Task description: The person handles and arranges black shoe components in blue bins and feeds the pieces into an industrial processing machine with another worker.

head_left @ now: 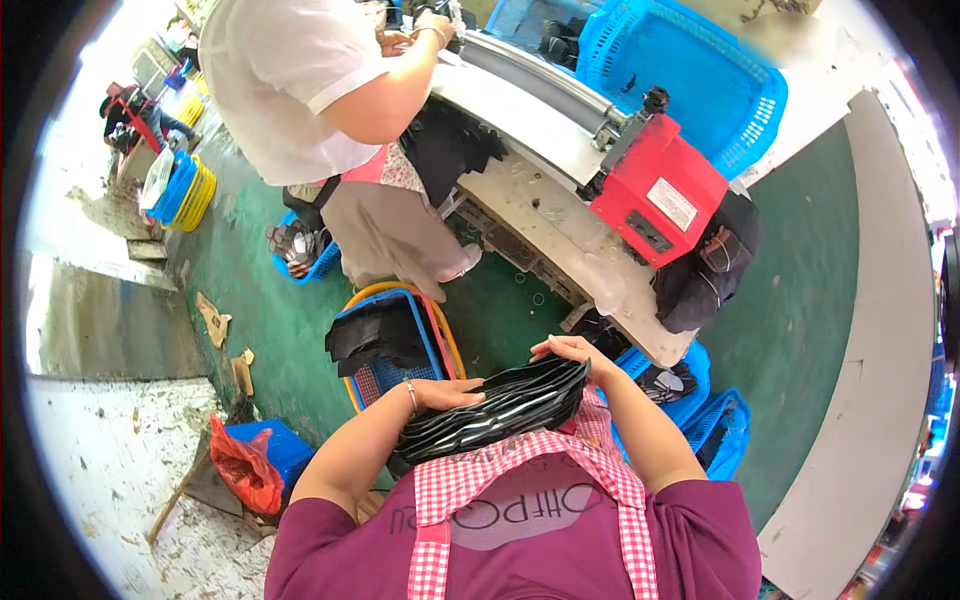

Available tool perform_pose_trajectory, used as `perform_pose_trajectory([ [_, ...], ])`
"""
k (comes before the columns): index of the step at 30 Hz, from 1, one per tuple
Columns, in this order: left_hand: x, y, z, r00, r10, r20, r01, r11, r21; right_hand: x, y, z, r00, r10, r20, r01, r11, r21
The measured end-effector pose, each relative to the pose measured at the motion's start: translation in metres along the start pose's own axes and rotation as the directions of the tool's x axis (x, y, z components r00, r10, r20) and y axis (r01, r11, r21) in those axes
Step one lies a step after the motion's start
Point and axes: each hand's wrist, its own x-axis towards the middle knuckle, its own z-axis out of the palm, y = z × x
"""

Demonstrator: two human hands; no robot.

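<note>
— Several baskets sit around the floor, right?

— Yes. A blue basket (385, 372) stacked in yellow and red ones, just ahead of the hands, holds a heap of black pieces (375, 338). Another small blue basket (303, 262) by the co-worker's (300, 90) legs holds dark scraps. A large blue basket (690, 70) rests on the bench beyond the red machine (655, 190).

— And the hands?

— The left hand (445, 395) lies palm-down, fingers curled over the near end of a stack of black sheets (500, 405). The right hand (570, 350) grips the far end from above.

— How does the stack look?

— Thin, glossy black layers, bowed, held against the checked apron (520, 470) at chest height.
</note>
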Motion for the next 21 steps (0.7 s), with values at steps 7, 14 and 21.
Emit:
perform_pose_trajectory([
  [7,0.012,0.029,-0.008,0.997,-0.007,0.079,0.007,1.000,0.002,-0.019,0.022,0.001,0.967,-0.158,-0.199,0.203,0.953,0.226],
  [14,0.021,0.045,-0.016,0.987,-0.010,0.158,0.015,1.000,-0.024,-0.043,0.014,0.002,0.901,-0.176,-0.398,0.231,0.968,0.097],
  [21,0.020,0.052,-0.035,0.995,0.046,0.092,-0.041,0.998,-0.055,-0.001,-0.034,-0.051,0.785,-0.134,-0.604,0.154,0.988,-0.019],
])
